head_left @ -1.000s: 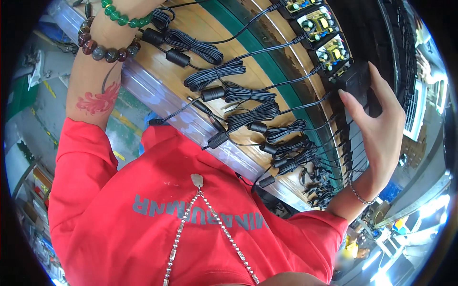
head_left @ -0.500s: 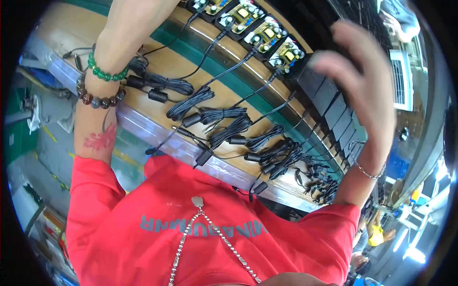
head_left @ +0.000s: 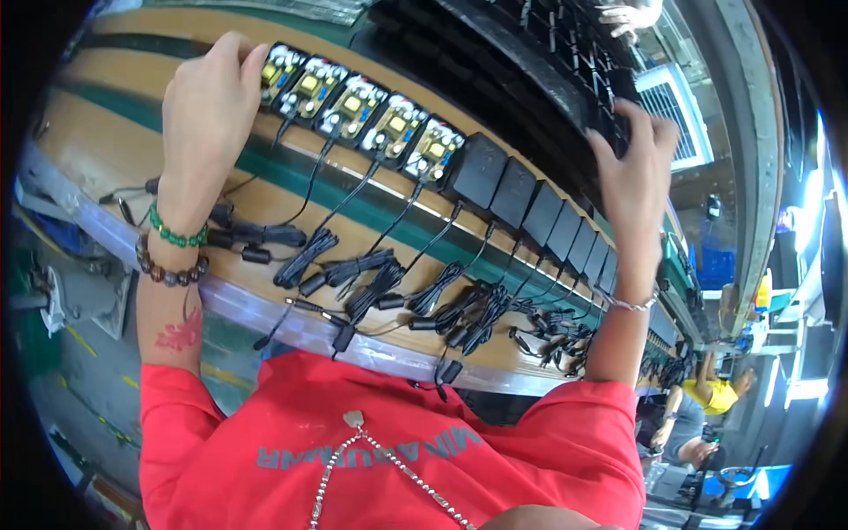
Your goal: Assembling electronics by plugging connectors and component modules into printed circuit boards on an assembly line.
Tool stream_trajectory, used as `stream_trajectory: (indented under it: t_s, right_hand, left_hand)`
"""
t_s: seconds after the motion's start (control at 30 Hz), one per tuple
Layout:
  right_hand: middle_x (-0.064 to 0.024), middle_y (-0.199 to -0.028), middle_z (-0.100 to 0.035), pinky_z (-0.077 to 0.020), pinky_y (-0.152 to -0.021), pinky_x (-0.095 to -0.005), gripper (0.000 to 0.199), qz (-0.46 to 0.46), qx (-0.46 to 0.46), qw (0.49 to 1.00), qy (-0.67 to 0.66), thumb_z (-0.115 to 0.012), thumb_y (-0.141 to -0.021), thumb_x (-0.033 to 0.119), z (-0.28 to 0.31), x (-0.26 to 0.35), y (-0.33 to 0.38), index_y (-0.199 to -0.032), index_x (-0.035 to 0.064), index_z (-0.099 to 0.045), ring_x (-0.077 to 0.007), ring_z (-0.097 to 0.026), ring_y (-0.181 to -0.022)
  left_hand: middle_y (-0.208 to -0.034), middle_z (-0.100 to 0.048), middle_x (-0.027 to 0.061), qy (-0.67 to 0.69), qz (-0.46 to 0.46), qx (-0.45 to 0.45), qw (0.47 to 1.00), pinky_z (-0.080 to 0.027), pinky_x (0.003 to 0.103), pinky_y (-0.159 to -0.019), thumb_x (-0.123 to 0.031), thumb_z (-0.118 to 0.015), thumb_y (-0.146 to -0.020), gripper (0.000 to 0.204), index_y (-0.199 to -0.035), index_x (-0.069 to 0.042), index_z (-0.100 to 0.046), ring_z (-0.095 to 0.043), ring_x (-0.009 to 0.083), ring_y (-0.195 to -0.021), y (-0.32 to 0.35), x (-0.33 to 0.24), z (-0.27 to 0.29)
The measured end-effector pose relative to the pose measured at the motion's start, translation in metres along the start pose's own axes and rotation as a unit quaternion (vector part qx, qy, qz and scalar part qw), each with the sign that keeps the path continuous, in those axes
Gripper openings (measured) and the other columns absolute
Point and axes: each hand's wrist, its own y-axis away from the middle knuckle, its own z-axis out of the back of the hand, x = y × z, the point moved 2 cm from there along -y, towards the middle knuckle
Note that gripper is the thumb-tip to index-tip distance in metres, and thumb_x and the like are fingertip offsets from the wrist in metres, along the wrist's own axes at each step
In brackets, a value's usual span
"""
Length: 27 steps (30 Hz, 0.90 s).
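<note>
A row of open adapter shells (head_left: pixel 353 102) with yellow-and-green circuit boards lies along the back of the wooden bench (head_left: pixel 115 150). To their right runs a row of closed black adapters (head_left: pixel 530 208). My left hand (head_left: pixel 208 102), with bead bracelets on the wrist, lies knuckles-up over the leftmost open shell; its fingertips are hidden. My right hand (head_left: pixel 636 172) reaches further back with fingers spread, its tips on a long black tray (head_left: pixel 539 79) of dark parts. Bundled black cables (head_left: pixel 380 283) trail from the adapters toward me.
A green stripe (head_left: pixel 291 172) runs along the bench, and a pale rail (head_left: pixel 265 322) edges its front. Another person's hand (head_left: pixel 629 13) shows at the top. At the far right a person in yellow (head_left: pixel 720 389) sits at the same line.
My right hand, which held a black cover a second ago, has let go and moved back to the tray. My left hand has come onto the leftmost open shell.
</note>
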Motion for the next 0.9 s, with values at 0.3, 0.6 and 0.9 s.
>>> stream_trajectory:
  t_s: [0.3,0.6,0.9]
  right_hand:
    - [-0.0201,-0.118,-0.056,-0.0478,-0.095,-0.0407,0.03,-0.042,0.178,0.983,-0.032,-0.078,-0.086,0.012,-0.003,-0.051,0.013,-0.113,0.0036,-0.065,-0.0377,-0.058,-0.108]
    - [-0.0187,-0.138,-0.057,-0.0376,-0.112,-0.0397,0.026,0.068,0.242,0.931,-0.264,-0.074,-0.086,0.005,0.023,-0.009,0.0,-0.109,0.0021,-0.061,-0.0347,-0.052,-0.133]
    - [-0.0166,-0.133,-0.056,-0.0427,-0.108,-0.0377,0.03,0.131,0.151,0.916,-0.347,-0.079,-0.085,0.001,0.018,0.075,0.001,-0.1,0.003,-0.053,-0.0249,-0.057,-0.124]
  left_hand:
    - [-0.084,-0.072,0.0181,-0.026,-0.013,0.02,0.999,-0.054,0.042,-0.066,-0.028,-0.061,-0.102,0.026,-0.104,-0.004,-0.07,-0.07,0.0373,-0.077,-0.003,0.008,-0.009]
    - [-0.081,-0.069,0.025,-0.008,-0.015,-0.031,0.999,-0.054,0.046,-0.073,-0.014,-0.067,-0.093,0.023,-0.085,0.007,-0.067,-0.067,0.0417,-0.08,0.001,-0.015,0.005]
    - [-0.081,-0.068,0.0274,0.035,-0.05,-0.049,0.997,-0.056,0.046,-0.074,-0.013,-0.066,-0.093,0.023,-0.084,0.009,-0.067,-0.069,0.0421,-0.081,-0.004,-0.007,-0.009]
